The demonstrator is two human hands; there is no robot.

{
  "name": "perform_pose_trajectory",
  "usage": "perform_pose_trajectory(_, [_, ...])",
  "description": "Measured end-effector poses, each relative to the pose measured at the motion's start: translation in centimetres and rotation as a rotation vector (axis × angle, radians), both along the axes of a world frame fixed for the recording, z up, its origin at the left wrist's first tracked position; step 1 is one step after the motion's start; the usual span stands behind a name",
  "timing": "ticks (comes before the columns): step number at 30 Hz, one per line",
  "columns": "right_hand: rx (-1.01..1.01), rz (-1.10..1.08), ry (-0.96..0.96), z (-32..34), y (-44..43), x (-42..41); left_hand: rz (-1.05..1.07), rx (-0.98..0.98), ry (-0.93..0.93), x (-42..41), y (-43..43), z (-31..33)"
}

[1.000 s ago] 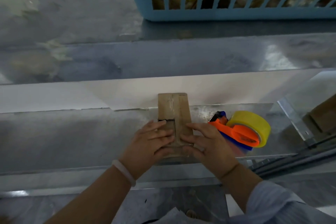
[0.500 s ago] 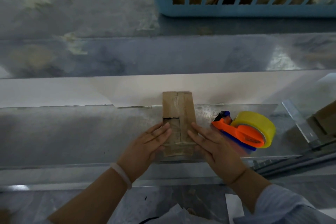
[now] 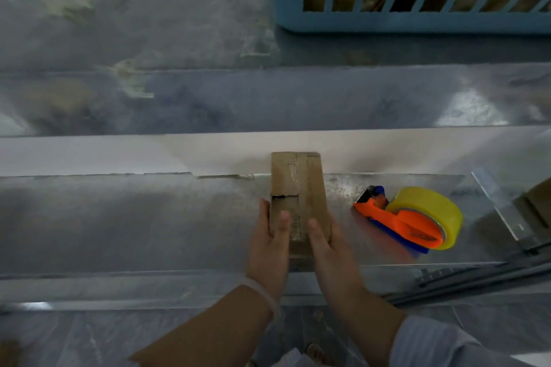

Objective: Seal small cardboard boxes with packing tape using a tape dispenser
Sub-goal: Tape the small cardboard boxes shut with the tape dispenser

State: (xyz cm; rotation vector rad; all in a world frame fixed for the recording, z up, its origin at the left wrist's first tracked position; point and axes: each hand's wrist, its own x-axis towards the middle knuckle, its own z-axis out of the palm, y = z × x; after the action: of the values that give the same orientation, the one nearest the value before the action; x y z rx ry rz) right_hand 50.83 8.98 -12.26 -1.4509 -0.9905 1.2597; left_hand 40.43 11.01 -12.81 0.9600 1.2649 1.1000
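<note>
In the head view, the small cardboard box (image 3: 298, 185) lies flat on the metal table (image 3: 134, 223), its near end clasped between the two hands. The left hand (image 3: 268, 247) holds the left edge with its thumb laid on top. The right hand (image 3: 329, 250) holds the right edge the same way, and its fingers are hidden behind the box. The tape dispenser (image 3: 408, 225), with its yellow roll, rests untouched just right of the right hand. Well beyond both hands stands a blue basket (image 3: 417, 19), cut off by the frame, its contents blurred.
</note>
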Motion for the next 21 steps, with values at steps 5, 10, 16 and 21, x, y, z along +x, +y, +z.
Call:
perform_pose_trajectory(5, [-0.066,-0.086,-0.079,-0.7,0.5,-0.5,0.036,-0.009,0.003,-0.2,0.3,-0.4])
perform_pose_trajectory(10, [-0.13,-0.126,-0.034,-1.4,0.3,-0.5,-0.076,-0.08,-0.121,-1.0,0.3,-0.9])
perform_pose_trajectory(16, [-0.173,0.005,0.075,-0.5,0.4,0.2,-0.139,-0.137,-0.051,-1.3,0.6,-0.5])
perform_pose_trajectory(21, [-0.088,-0.035,-0.151,-0.1,0.9,-0.1,-0.027,-0.047,0.029,-0.6,0.5,-0.5])
